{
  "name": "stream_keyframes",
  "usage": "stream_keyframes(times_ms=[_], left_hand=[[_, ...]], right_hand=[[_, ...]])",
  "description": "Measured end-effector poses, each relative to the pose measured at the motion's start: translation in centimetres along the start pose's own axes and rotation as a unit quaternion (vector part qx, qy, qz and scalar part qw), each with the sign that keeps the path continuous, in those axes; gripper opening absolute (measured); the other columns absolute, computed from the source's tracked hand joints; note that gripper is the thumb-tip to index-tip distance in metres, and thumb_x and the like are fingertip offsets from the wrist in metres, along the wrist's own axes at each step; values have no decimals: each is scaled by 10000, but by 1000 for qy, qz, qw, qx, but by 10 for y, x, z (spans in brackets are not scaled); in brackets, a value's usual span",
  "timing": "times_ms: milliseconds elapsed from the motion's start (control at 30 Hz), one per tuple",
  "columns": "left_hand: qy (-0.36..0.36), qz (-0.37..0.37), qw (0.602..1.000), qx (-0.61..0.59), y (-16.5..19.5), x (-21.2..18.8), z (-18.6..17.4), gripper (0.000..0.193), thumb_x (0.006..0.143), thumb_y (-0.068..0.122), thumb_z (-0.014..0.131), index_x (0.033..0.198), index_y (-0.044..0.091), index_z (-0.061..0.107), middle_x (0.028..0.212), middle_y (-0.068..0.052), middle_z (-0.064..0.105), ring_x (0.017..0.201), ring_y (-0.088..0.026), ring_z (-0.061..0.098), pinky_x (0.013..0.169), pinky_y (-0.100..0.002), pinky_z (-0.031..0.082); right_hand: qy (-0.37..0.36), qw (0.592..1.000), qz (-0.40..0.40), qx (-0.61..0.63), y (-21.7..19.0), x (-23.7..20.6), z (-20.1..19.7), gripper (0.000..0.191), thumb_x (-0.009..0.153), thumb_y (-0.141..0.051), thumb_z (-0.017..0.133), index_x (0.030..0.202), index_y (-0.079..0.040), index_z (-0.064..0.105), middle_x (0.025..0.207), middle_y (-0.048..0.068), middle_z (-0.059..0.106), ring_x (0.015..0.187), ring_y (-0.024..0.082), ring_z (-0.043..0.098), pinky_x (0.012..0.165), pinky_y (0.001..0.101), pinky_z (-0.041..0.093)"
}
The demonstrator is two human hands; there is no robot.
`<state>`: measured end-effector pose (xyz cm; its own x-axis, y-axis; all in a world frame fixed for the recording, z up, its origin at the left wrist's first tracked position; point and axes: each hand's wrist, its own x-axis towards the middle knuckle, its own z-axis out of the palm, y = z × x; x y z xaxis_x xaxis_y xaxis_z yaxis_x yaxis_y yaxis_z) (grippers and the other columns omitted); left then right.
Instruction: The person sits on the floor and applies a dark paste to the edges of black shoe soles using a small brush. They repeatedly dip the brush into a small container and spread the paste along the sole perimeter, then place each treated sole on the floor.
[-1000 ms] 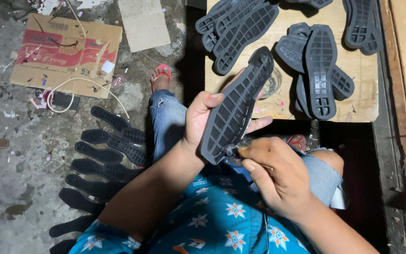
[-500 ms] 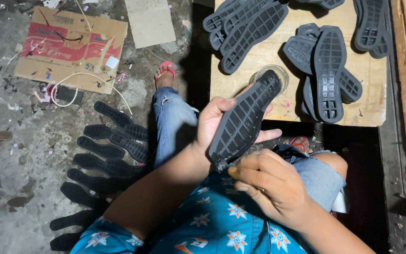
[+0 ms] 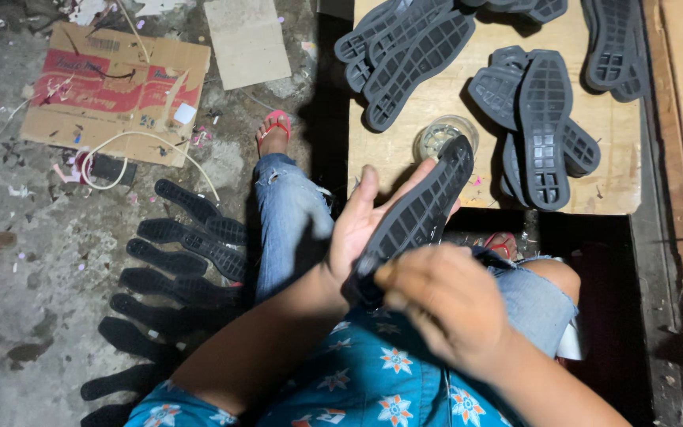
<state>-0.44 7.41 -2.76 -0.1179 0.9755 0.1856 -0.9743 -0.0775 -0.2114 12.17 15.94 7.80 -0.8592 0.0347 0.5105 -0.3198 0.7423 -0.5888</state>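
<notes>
My left hand (image 3: 369,225) holds a black rubber shoe sole (image 3: 424,207) from underneath, tread side up, with its toe tilted toward the wooden board (image 3: 618,190). My right hand (image 3: 446,307) is blurred. Its fingers are curled over the heel end of that sole, and I cannot tell whether it grips the sole or something small. Both hands are above my lap, over blue jeans and a blue flowered shirt.
Several black soles (image 3: 543,126) lie piled on the wooden board, beside a small clear jar (image 3: 443,134). More soles (image 3: 175,261) lie in rows on the concrete floor at left. A flattened cardboard box (image 3: 112,87), a white cord (image 3: 140,146) and my foot in a pink sandal (image 3: 274,130) are beyond them.
The sole has dropped lower and swung so its toe reaches over the board's edge near the jar. My right hand has slid onto the heel end.
</notes>
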Motion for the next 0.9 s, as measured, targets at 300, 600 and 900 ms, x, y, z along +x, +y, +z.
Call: stream_keyframes(times_ms=[300,600,900], left_hand=[[36,9,992,121,-7,-12,25,930,1051,728,284,1729,114,116,1674,-137,335,1490,-228,402,1254,-421,332],[9,16,976,216,-8,-23,42,1041,1033,762,344,1747,76,20,1709,-150,280,1521,-218,370,1275,-387,279],[-27,-11,982,189,-4,-44,64,1192,891,847,395,1724,104,-20,1740,-99,205,1582,-226,293,1250,-721,206]], right_hand=[[5,999,10,-43,3,1,-4,337,805,-9,754,1129,-24,665,1109,133,686,961,299,704,818,368,573],[47,998,31,-37,7,-3,-2,233,891,-13,723,1114,-10,656,1088,152,684,968,290,701,849,336,569],[201,968,149,-27,9,-21,-23,187,968,53,653,1152,26,668,1148,169,681,974,218,675,832,269,540]])
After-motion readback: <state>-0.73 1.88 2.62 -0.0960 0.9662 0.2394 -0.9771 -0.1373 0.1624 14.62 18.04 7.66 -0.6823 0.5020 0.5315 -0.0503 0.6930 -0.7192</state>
